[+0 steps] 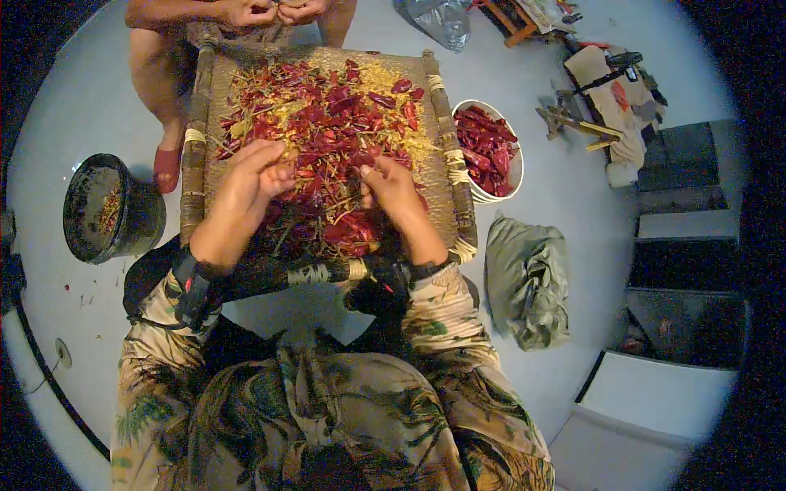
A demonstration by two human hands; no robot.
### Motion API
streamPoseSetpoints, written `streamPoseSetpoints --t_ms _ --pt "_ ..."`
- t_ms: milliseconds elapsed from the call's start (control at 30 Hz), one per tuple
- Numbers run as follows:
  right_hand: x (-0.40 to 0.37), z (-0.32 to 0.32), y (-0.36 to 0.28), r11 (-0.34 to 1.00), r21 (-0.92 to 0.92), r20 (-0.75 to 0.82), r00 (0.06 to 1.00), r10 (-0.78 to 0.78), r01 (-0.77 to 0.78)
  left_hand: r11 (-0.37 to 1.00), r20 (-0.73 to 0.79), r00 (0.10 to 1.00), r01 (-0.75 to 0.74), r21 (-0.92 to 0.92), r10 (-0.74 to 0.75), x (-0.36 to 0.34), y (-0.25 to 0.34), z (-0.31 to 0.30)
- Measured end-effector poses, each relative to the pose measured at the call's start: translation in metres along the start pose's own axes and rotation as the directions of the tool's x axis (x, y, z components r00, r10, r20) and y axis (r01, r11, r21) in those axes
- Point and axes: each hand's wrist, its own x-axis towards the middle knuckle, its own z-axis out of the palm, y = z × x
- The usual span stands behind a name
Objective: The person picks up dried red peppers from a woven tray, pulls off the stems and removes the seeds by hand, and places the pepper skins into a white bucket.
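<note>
Dried red chili peppers (344,102), with yellow seeds (385,78) and stems among them, are spread over a woven tray with a wooden frame (194,155) in front of me. My left hand (254,176) is over the left part of the pile, its fingers curled in; what they hold, if anything, is too small to make out. On the other side my right hand (395,190) pinches a dark red dried chili pepper (365,161) between thumb and fingers, just above the pile. Both palms face inward, a short gap apart.
To the right stands a white bucket (521,168) of red chilies, with a grey-green sack (528,282) nearer me. A black bucket (155,214) with scraps inside is on the left. Across the tray sits another person, whose hands (274,11) are close together.
</note>
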Motion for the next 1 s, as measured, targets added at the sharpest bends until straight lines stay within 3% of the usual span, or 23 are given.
streamPoseSetpoints --t_ms 33,67,167,200,233,267,333,367,433,533,600,633,667,700,767,933,1000 --pt "0.002 -0.004 0.000 0.999 -0.051 -0.007 1.000 0.008 -0.008 0.994 0.028 0.996 0.089 -0.057 -0.087 0.009 -0.004 -0.014" --pt "0.003 -0.008 0.000 0.996 0.029 -0.062 0.994 0.086 -0.084 0.978 0.060 0.984 0.176 -0.112 -0.170 0.016 -0.010 -0.026" --pt "0.010 -0.027 -0.003 0.954 0.298 -0.243 0.965 0.100 -0.024 0.999 -0.052 0.999 0.016 0.032 -0.015 0.007 -0.005 -0.002" --pt "0.012 -0.042 -0.002 0.924 0.367 -0.278 0.960 0.000 0.107 0.999 -0.069 0.998 0.000 0.041 0.002 0.004 -0.003 0.001" --pt "0.015 -0.059 -0.008 0.903 0.414 -0.388 0.919 0.064 0.112 0.999 -0.060 0.998 0.035 -0.014 -0.036 0.004 -0.002 -0.001" --pt "0.021 -0.083 -0.003 0.871 0.427 -0.464 0.886 -0.021 0.244 0.995 -0.049 0.996 0.069 -0.068 -0.072 0.004 -0.001 -0.002" --pt "0.015 -0.117 -0.016 0.535 0.691 -0.561 0.827 -0.025 0.485 0.995 -0.052 0.995 0.084 -0.062 -0.088 0.005 -0.004 -0.003" --pt "0.011 -0.130 -0.022 0.480 0.688 -0.616 0.788 -0.012 0.545 0.994 -0.056 0.994 0.091 -0.058 -0.094 0.006 -0.005 -0.003" --pt "0.011 -0.149 -0.013 0.516 0.694 -0.626 0.775 0.087 0.503 0.994 -0.028 0.995 0.096 -0.058 -0.098 0.005 -0.004 -0.003" --pt "0.021 -0.149 0.007 0.892 0.381 -0.509 0.861 -0.016 0.242 0.993 -0.027 0.993 0.113 -0.045 -0.114 0.002 0.000 0.001" --pt "0.042 -0.129 0.020 0.990 0.021 -0.411 0.904 -0.117 0.137 0.991 -0.020 0.991 0.129 -0.039 -0.130 0.002 -0.002 0.002" --pt "0.051 -0.113 0.025 0.981 -0.166 -0.348 0.925 -0.150 0.096 0.990 -0.008 0.991 0.135 -0.038 -0.135 0.003 -0.003 0.002" --pt "0.052 -0.094 0.030 0.879 -0.447 -0.279 0.908 -0.312 0.165 0.990 0.005 0.990 0.139 -0.036 -0.139 0.004 -0.005 0.002" --pt "0.050 -0.075 0.033 0.694 -0.685 -0.166 0.879 -0.447 0.223 0.989 -0.015 0.989 0.147 -0.010 -0.148 0.004 -0.006 0.003" --pt "0.046 -0.044 0.026 0.495 -0.804 0.016 0.844 -0.536 0.329 0.985 -0.057 0.985 0.167 0.039 -0.165 0.004 -0.008 0.005" --pt "0.050 -0.027 0.037 0.380 -0.858 0.089 0.830 -0.550 0.344 0.981 -0.061 0.984 0.171 0.097 -0.165 0.006 -0.009 0.006" --pt "0.052 -0.027 0.037 0.369 -0.915 0.005 0.918 -0.398 0.165 0.982 -0.039 0.987 0.159 0.103 -0.156 0.006 -0.009 0.004"
